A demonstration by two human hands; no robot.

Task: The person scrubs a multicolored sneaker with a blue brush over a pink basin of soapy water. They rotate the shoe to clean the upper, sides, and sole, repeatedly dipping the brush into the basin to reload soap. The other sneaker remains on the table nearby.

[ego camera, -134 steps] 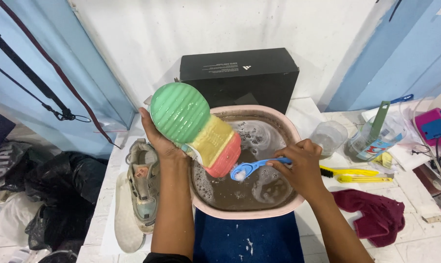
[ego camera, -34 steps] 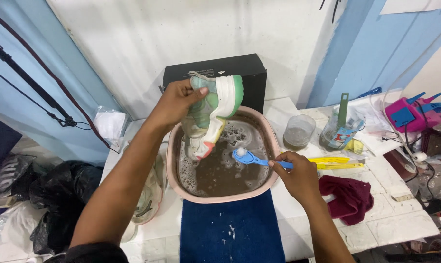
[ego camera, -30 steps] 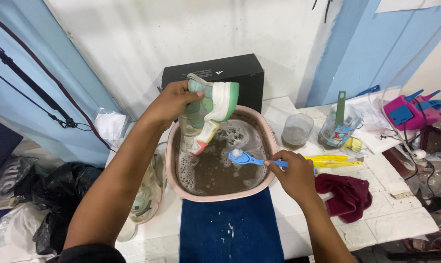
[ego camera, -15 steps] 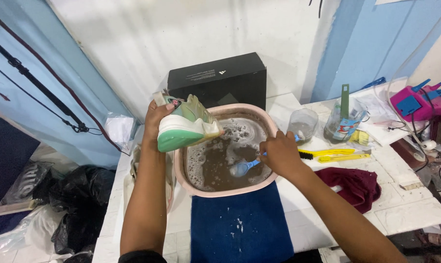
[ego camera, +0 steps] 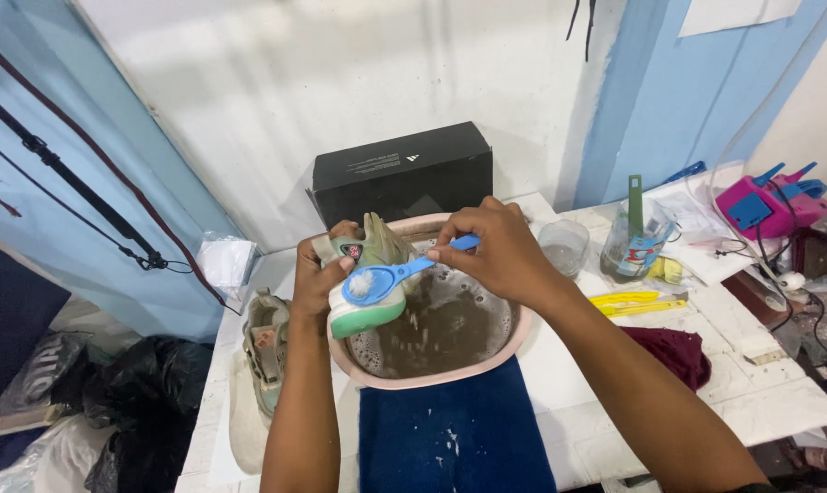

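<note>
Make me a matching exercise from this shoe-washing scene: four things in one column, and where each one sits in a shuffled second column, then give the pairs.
Things:
1. sneaker
2. blue brush
3. black box
4. dark red cloth

Places:
A. behind the pink basin, against the wall
B. in the left hand, over the basin's left rim
C. on the table, right of the basin
D. in the right hand, bristles against the sneaker

Pairs: 1-B, 2-D, 3-A, 4-C
</note>
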